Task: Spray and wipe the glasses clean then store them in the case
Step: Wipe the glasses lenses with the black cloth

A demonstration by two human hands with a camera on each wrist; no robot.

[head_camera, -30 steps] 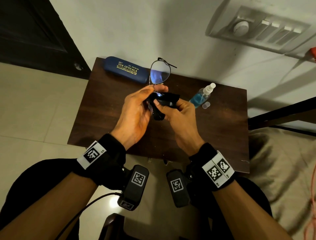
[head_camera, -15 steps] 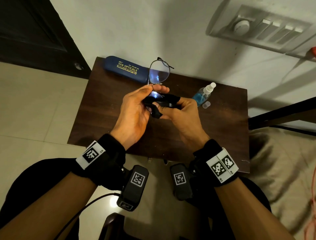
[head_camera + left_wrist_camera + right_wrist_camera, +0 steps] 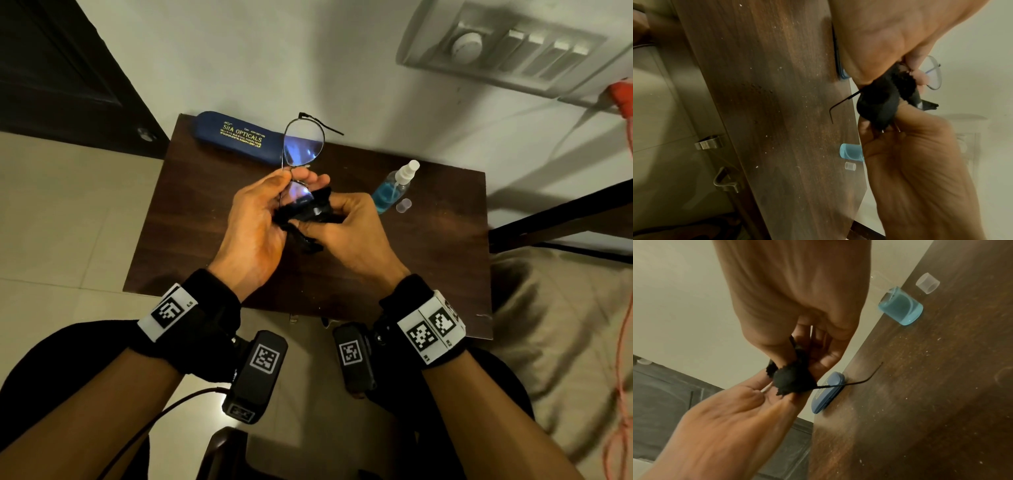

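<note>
Thin-framed glasses (image 3: 303, 144) are held above the dark wooden table (image 3: 438, 246), one lens sticking up. My left hand (image 3: 291, 178) pinches the frame near the bridge. My right hand (image 3: 329, 212) pinches a black cloth (image 3: 308, 214) folded round the lower lens, which is mostly hidden. In the left wrist view the cloth (image 3: 884, 100) bulges between both hands, with one temple arm (image 3: 840, 104) poking out. The right wrist view shows the cloth (image 3: 795, 379) the same way. A shut blue case (image 3: 233, 137) lies at the table's back left.
A spray bottle of blue liquid (image 3: 394, 186) stands at the back right of the table, its clear cap (image 3: 403, 205) beside it. A wall rises directly behind the table, a dark door (image 3: 51, 68) stands to the left, and a bed (image 3: 565, 325) lies to the right.
My right hand has slid slightly right while rubbing the cloth over the lower lens. The left hand keeps its pinch and the glasses have tilted a little.
</note>
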